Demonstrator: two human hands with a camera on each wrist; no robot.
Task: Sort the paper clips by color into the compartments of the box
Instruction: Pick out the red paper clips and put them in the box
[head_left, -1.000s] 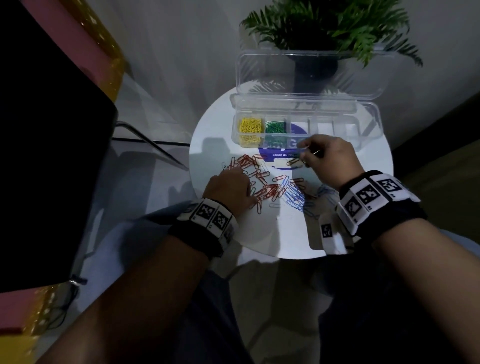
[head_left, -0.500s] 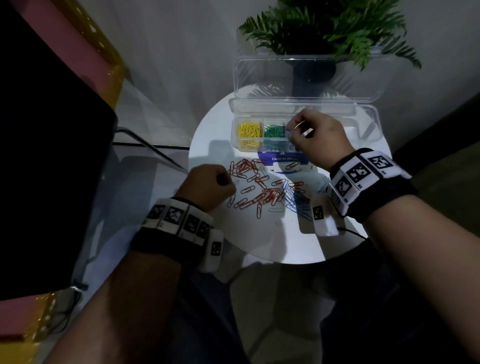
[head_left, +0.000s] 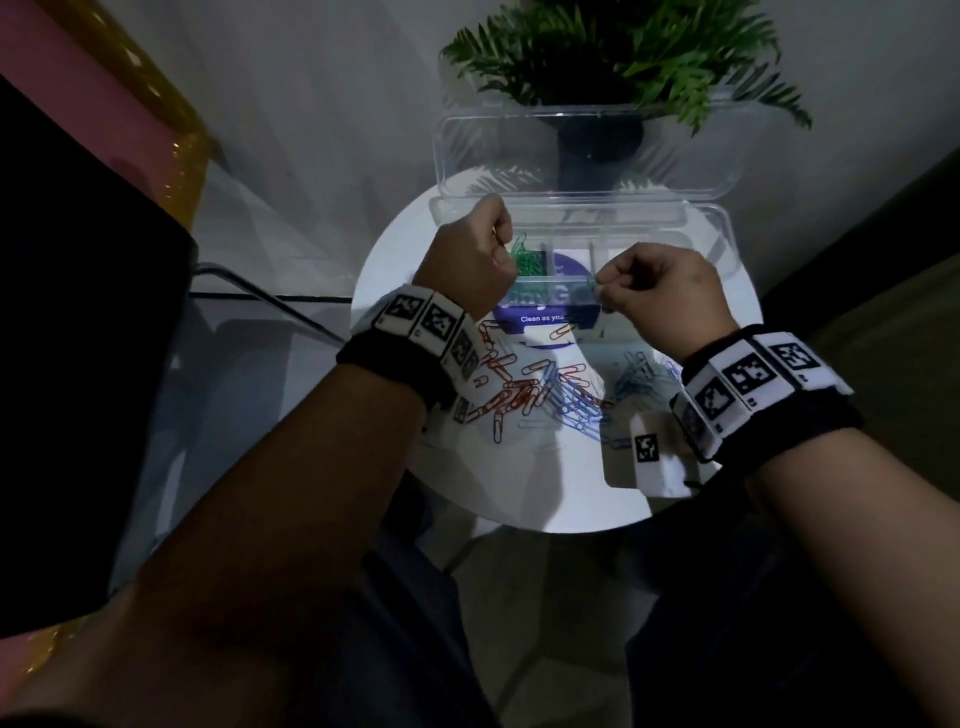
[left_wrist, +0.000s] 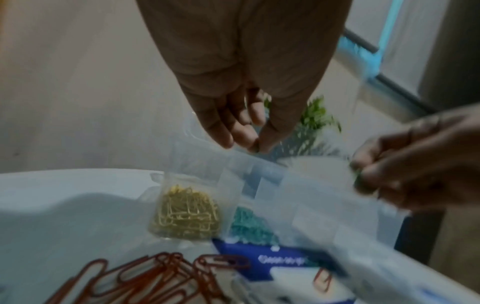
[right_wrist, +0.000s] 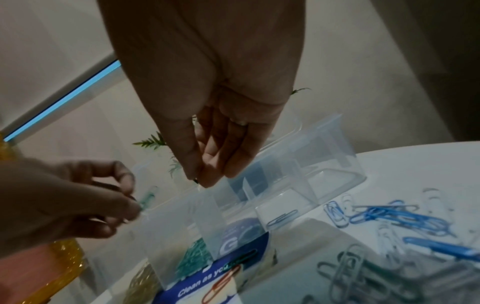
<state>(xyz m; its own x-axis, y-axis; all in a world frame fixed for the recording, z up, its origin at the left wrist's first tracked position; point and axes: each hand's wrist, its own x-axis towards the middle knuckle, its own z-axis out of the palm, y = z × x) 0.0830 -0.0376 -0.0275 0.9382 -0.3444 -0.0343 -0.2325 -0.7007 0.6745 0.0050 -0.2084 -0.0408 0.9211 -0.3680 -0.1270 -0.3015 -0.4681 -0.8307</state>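
Green wire paper clips (right_wrist: 148, 198) pinched in both grips (left hand (head_left: 467, 265), right hand (head_left: 660, 296)) above the clear plastic box (head_left: 722, 244) await dropping onto its green heap (head_left: 527, 262).

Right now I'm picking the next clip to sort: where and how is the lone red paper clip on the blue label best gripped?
Probably from above, grip across the near rounded end of the red paper clip: it lies flat on the blue label, apart from the pile, and the box wall crowds its far end.
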